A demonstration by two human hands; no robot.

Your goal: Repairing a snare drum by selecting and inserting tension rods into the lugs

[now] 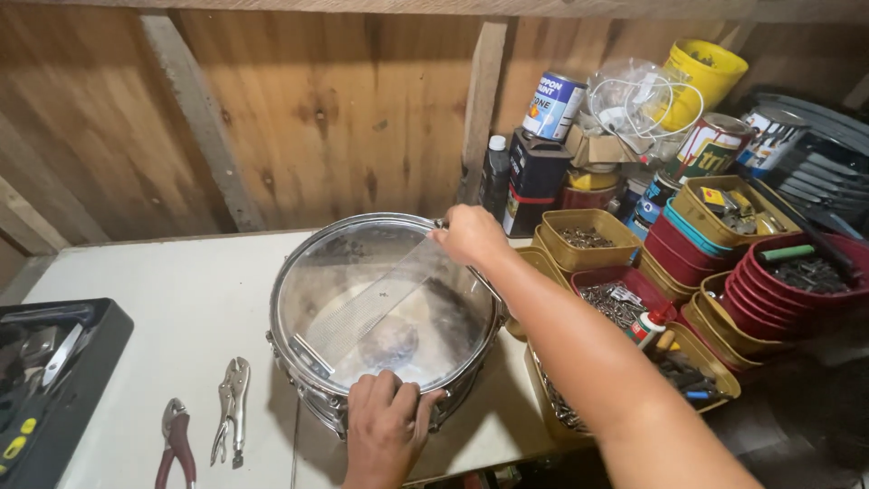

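Round chrome snare drum point(385, 312), clear glossy head, on white table point(181, 299); left hand point(387, 426) clamped on near rim, right hand point(471, 235) gripping far rim.

A wall of brown wooden planks point(344, 109) with upright studs stands behind a pale worktable point(181, 299). To the right, stacked yellow and red plastic trays point(715, 272) hold screws and small hardware, with paint tins point(552, 104) and bottles crowded behind them. A black toolbox point(54, 380) sits at the table's left edge. The light is soft and even.
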